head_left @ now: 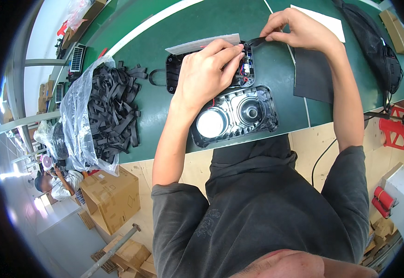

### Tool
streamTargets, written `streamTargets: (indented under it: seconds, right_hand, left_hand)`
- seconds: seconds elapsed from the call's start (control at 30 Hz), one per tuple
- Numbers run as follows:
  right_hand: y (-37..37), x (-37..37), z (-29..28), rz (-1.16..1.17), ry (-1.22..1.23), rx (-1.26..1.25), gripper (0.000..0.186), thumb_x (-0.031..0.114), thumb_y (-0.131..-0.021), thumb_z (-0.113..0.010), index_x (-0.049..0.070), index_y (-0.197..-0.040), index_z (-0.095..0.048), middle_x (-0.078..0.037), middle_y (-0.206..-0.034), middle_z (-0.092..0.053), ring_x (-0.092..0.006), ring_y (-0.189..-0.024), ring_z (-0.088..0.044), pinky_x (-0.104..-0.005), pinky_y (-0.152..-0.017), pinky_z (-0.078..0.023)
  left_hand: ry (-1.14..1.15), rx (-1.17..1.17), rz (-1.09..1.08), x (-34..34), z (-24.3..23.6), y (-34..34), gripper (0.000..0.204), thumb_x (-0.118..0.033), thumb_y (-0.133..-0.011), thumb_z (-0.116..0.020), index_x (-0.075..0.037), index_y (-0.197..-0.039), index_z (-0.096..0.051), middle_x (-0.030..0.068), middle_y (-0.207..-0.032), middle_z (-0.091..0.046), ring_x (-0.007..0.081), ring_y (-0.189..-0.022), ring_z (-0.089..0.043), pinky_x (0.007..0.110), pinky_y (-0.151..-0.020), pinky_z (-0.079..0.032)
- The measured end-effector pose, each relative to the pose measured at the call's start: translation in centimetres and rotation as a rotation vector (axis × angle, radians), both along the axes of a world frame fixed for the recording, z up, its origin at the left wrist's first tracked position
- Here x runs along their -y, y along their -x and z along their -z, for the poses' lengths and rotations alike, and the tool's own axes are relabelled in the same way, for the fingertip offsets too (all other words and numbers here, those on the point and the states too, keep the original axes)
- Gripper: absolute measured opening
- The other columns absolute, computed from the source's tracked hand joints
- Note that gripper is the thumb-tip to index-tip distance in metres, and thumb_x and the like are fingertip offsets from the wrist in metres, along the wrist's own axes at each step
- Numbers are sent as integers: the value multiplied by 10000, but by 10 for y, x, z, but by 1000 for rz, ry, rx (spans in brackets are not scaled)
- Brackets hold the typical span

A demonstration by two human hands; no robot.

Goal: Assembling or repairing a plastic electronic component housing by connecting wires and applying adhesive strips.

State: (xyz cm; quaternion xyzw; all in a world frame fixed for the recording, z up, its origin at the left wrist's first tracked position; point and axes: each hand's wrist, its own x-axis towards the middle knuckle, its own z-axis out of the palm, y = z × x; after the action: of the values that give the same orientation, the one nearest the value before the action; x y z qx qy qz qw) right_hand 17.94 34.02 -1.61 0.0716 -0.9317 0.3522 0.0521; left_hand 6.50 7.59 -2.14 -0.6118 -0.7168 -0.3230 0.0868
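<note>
My left hand [206, 72] lies over a black plastic housing half [173, 72] with a circuit board and wires inside. Its fingers are bent around the far right part of the housing. Farther right, my right hand [304, 31] pinches the end of a black strap [256, 42], whose other end meets the housing's far right corner. A strap loop [153, 78] sticks out on the housing's left side. Nearer to me lies the second housing half [270, 116], holding a round white part [211, 123] and a dark speaker cone [251, 112]. A grey flat panel [202, 44] lies along the first half's far edge.
A clear plastic bag [79, 123] spills a heap of black straps [114, 109] on the green table [285, 111] at left. A black sheet [314, 75] and a black mesh bag [369, 41] lie at right. A cardboard box [111, 197] and red stool [396, 129] stand below.
</note>
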Motion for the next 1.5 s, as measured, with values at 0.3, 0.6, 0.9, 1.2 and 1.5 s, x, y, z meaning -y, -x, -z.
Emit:
streamTargets:
  seconds: [0.3,0.6,0.9,1.2,1.5]
  right_hand:
    - [-3,-2,-3,59,2,60,190,54,-931,-736,5,-1106,-792,-135,-1008,-758,-281,-943,-725,-366,-883,-572]
    - [-3,-1,0,73,-32,33,231,85,-967,-702,20,-1176,-776,-147,-1087,-740,-301,-1025,-717,-382,-929,-568]
    - [-2,-8,-5,136,-23,-96,304,184,-984,-736,65,-1264,-747,-113,-1126,-722,-269,-1038,-685,-382,-880,-550]
    - [27,-156,-28,419,-504,-141,437,286,-937,-786,45,-1297,-724,-203,-1332,-664,-372,-1306,-585,-455,-1143,-463]
    - [90,-299,13,710,-898,79,875,756,-793,-766,286,-1506,-576,-217,-1533,-493,-428,-1473,-417,-631,-1202,-320]
  left_hand:
    - [43,2,98,40,-12,3,523,-367,-863,-840,-64,-1273,-725,133,-1232,-714,305,-969,-740,404,-866,-590]
    - [300,-139,277,127,5,19,1019,-856,-488,-858,-46,-1057,-616,291,-1439,-505,522,-1399,-460,691,-1159,-336]
    - [171,-38,165,132,7,-31,806,-721,-552,-937,-53,-845,-592,230,-1315,-578,443,-1237,-544,589,-1046,-425]
    - [262,-171,94,121,15,-32,631,-618,-559,-903,-123,-880,-680,179,-1215,-629,371,-1065,-588,554,-976,-397]
    - [468,-147,-41,82,1,-29,413,-448,-702,-892,-170,-937,-695,201,-1322,-593,372,-1128,-577,506,-972,-437]
